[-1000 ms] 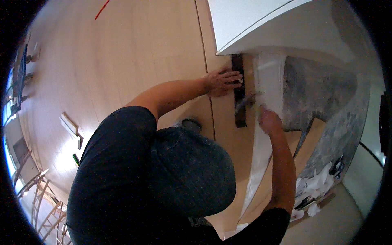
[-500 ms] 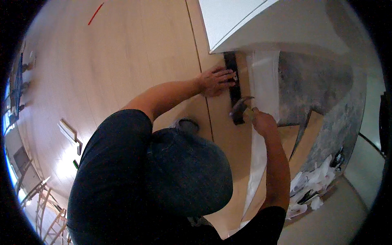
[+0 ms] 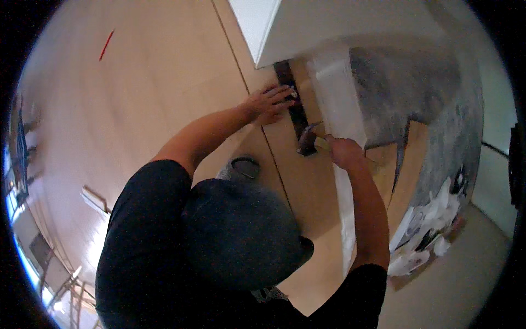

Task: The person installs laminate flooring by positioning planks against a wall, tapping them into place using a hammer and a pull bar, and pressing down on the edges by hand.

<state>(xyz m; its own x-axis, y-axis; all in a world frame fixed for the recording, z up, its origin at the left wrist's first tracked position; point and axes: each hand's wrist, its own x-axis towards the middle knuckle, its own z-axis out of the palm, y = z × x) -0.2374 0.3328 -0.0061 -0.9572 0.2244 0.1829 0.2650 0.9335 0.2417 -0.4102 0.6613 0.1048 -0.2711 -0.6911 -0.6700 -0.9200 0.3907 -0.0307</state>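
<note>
A dark strip lies on the wooden floor, its far end near the corner of a white panel. My left hand rests across it, fingers spread and gripping nothing that shows. At the strip's near end, the fingers of my right hand are closed around a hammer; whether its head touches the strip, I cannot tell. A second ago the hammer was a blur over the strip; its head and claw now show more clearly, while my left hand stays put. The whole view has shifted, carrying the floor leftward. To my right lie a white sheet, bare grey ground, loose planks and crumpled white scraps.
</note>
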